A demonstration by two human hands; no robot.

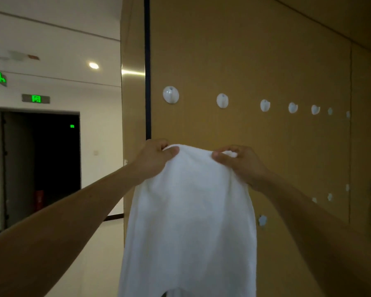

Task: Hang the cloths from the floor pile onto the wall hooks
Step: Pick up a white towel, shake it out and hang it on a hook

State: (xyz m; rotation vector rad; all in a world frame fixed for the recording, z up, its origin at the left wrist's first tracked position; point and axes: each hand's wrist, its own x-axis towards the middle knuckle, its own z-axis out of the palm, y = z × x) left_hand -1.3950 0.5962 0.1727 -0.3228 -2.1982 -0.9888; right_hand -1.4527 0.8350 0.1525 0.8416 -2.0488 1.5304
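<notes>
left hand point(153, 156) is pinching the cloth's point(191, 211) top edge at its left corner | right hand point(241, 162) is pinching the same edge at the right | cloth is hanging between and below both hands, in front of the wall point(255, 50) | hooks point(171, 94) are sitting in a row above the hands, apart from the cloth

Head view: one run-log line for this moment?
cloth: held up, below hook row | left hand: grips top edge | right hand: grips top edge | hook row: bare
</notes>
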